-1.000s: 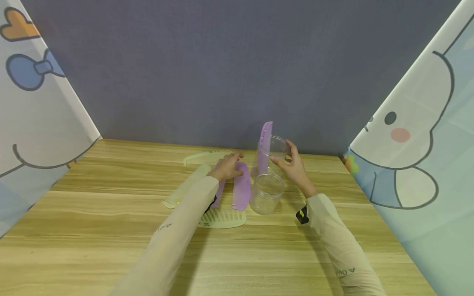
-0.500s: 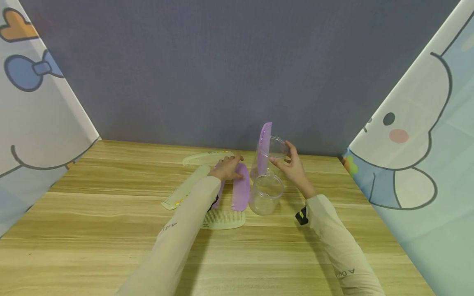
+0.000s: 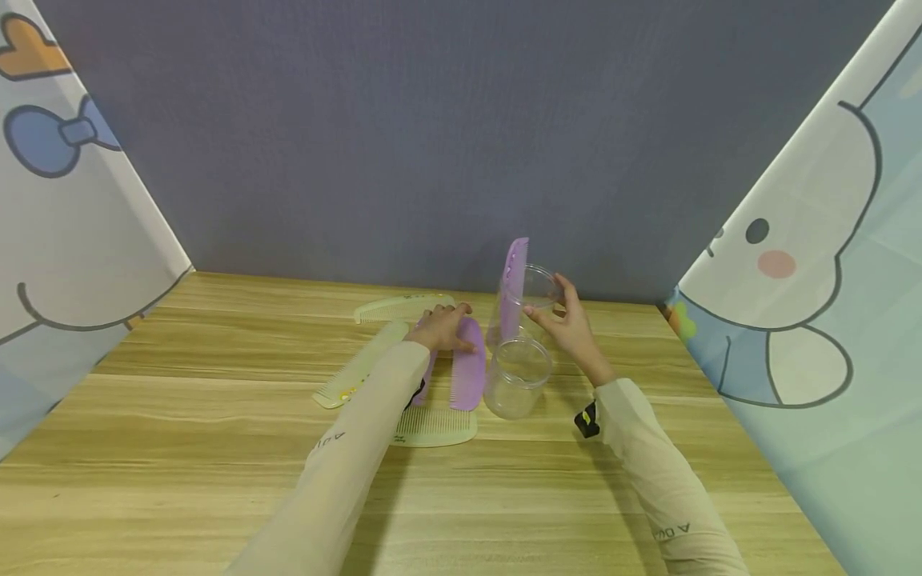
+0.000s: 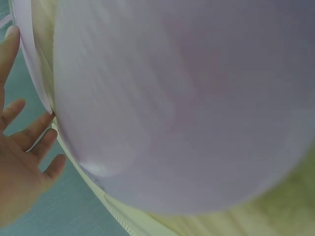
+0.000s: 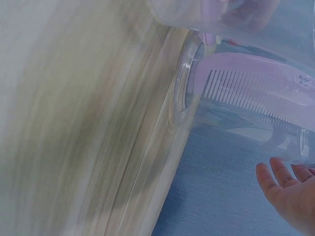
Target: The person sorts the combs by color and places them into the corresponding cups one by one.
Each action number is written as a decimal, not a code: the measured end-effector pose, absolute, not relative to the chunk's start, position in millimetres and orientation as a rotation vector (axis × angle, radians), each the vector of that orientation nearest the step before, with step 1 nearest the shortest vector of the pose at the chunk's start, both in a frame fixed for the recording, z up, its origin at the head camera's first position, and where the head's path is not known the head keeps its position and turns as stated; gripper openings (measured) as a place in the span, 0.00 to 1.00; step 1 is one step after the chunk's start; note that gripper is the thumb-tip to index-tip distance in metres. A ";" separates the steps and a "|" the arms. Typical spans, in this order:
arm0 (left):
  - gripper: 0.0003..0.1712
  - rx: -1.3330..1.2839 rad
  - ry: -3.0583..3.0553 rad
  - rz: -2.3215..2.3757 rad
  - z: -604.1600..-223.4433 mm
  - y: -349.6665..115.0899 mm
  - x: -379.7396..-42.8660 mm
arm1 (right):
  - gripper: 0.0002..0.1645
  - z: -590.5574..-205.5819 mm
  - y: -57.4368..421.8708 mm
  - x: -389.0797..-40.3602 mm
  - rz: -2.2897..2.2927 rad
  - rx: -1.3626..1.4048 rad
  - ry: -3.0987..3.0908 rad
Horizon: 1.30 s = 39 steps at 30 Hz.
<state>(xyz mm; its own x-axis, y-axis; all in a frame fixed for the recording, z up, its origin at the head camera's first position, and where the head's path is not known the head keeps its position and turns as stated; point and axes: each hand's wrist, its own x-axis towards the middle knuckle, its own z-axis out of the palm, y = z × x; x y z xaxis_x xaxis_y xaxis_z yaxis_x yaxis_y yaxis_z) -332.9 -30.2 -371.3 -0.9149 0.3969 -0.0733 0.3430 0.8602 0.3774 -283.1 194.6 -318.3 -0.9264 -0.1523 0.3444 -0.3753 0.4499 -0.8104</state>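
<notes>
My left hand [image 3: 439,330] reaches over two purple combs lying on the table, its thumb at the right purple comb [image 3: 470,376]. In the left wrist view its fingers [image 4: 30,132] are spread, fairly straight, and a fingertip meets a comb's edge. The left purple comb [image 3: 428,376] is partly hidden under that arm. My right hand [image 3: 572,324] holds the rear clear plastic cup [image 3: 543,286] by its rim, thumb and fingers apart around it. An upright purple comb [image 3: 513,280] stands in that cup, toothed in the right wrist view. A second clear cup [image 3: 515,392] stands in front.
Pale green combs lie around: one at the back [image 3: 403,308], one slanted at the left [image 3: 360,368], one at the front [image 3: 439,432]. A grey panel [image 3: 461,144] closes off the back of the wooden table [image 3: 216,448]. Printed side panels [image 3: 792,320] flank it.
The left thumb has slid slightly down along the right purple comb. The right hand and both cups stay put; the head view shifts very slightly.
</notes>
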 end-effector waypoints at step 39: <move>0.50 0.515 2.806 0.965 -377.5 -31.2 -342.0 | 0.50 -344.0 208.7 -308.7 1.414 0.471 -2.476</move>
